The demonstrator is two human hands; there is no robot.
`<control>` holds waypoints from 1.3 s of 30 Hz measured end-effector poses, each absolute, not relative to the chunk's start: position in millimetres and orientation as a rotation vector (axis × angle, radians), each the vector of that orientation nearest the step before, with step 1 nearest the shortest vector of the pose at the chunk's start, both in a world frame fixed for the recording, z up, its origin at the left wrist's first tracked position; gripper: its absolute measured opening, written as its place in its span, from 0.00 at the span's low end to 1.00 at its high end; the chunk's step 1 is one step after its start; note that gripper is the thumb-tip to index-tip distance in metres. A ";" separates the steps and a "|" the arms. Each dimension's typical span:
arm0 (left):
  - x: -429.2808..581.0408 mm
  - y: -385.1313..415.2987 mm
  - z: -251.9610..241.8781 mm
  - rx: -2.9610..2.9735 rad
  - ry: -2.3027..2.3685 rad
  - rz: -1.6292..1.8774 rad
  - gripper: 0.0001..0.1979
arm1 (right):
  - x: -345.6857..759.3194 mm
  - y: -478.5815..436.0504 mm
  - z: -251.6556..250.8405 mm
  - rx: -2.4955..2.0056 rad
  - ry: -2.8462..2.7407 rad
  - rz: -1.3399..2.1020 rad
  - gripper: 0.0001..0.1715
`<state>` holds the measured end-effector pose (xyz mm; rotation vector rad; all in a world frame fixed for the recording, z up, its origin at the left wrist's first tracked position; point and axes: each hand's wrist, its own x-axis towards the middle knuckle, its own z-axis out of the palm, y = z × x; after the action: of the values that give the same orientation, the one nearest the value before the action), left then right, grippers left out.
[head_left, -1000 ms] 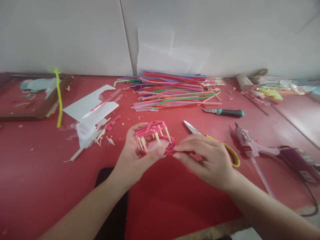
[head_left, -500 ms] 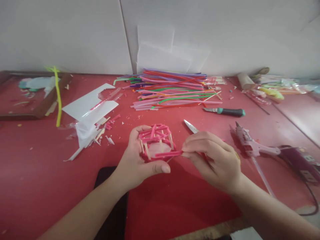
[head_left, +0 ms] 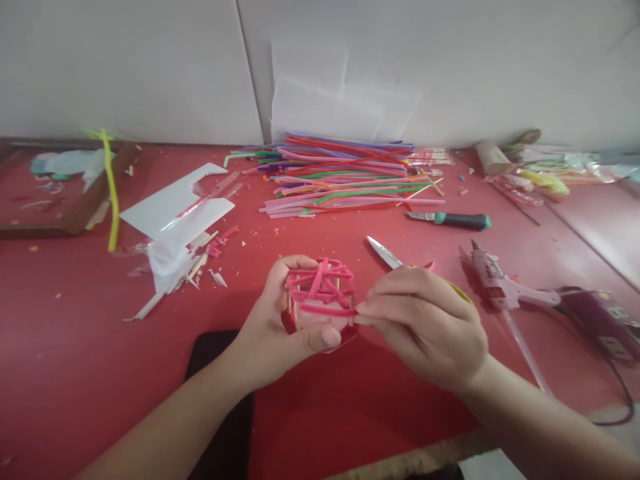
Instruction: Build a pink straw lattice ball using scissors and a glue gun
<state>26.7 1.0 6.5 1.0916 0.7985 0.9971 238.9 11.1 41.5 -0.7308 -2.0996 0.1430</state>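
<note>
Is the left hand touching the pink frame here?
Touching: the head view shows the left hand cradling the pink frame, thumb across its lower front.

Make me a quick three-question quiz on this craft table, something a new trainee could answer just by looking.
1. Multiple choice. What does the left hand hold?
A) a sheet of white card
B) a small pink frame
C) a yellow stem

2. True or false? The right hand is gripping the craft knife.

3. Fill in the blank. As the wearer sees it, the glue gun lies to the ____ of the scissors.

Key:
1. B.
2. False; the knife lies on the red table, while the right hand's fingers pinch a pink strip.
3. Right.
</note>
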 end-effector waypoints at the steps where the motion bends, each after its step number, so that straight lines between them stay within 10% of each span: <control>1: 26.6 0.4 7.1 1.107 0.805 0.999 0.29 | 239.4 11.0 41.4 -0.731 -2.106 0.134 0.08; 39: 27.5 -0.1 10.3 1.244 0.717 1.127 0.18 | 241.8 14.9 47.3 -0.671 -2.059 0.274 0.08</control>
<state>27.5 -0.1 10.3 1.2441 0.7166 1.1265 241.8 14.9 47.3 -0.6709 -2.0592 0.2741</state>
